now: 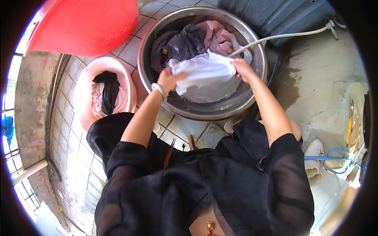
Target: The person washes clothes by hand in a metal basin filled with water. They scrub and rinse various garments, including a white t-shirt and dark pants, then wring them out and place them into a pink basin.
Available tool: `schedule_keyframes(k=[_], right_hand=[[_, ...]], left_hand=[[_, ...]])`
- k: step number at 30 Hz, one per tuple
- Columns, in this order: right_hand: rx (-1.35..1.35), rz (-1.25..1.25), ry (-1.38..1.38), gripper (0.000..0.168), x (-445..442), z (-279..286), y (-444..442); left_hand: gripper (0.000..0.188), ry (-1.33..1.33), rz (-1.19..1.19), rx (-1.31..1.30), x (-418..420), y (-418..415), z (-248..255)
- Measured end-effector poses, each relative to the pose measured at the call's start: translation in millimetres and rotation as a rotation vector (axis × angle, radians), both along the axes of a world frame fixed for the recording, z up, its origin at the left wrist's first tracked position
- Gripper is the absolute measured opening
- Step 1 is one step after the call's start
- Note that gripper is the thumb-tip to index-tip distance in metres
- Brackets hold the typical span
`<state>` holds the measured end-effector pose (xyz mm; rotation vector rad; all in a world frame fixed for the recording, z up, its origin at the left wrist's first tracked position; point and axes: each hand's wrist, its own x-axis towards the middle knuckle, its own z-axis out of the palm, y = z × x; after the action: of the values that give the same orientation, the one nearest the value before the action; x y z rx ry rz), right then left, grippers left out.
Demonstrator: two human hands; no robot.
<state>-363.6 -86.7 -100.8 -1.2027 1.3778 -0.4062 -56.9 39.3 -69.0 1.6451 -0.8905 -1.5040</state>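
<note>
A white cloth garment [203, 70] is stretched between my two hands over a large round metal basin [203, 116]. My left hand [170, 79], with a pale bangle at the wrist, grips its left end. At the other end, my right hand [243, 70] has its fingers closed on the fabric. Water stands in the basin beneath. Behind the white cloth lie a dark grey garment [186, 42] and a dusty pink garment [218, 37], bunched and wet. A pale hose [283, 35] runs over the right rim, its end hidden behind the cloth.
Left of the basin, a pink plastic tub [81, 97] holds black and light pink clothes [109, 93]. A big red basin [85, 26] stands at the upper left. Grey corrugated panelling [274, 17] is behind on the right. A white shoe [314, 156] lies at the right. Tiles [189, 126] cover the floor.
</note>
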Motion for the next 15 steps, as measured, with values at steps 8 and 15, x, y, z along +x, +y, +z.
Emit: schedule_keyframes(k=[8,15], right_hand=[[-0.645,0.672,0.771,0.066,23.6,-101.9,66.4],[0.159,0.77,0.29,0.062,1.0,-124.8,51.6]], left_hand=[[0.068,-1.078,-0.657,-0.141,-44.0,22.4,-123.8],[0.058,-0.608,-1.282,0.278,-33.8,-6.2,-153.0]])
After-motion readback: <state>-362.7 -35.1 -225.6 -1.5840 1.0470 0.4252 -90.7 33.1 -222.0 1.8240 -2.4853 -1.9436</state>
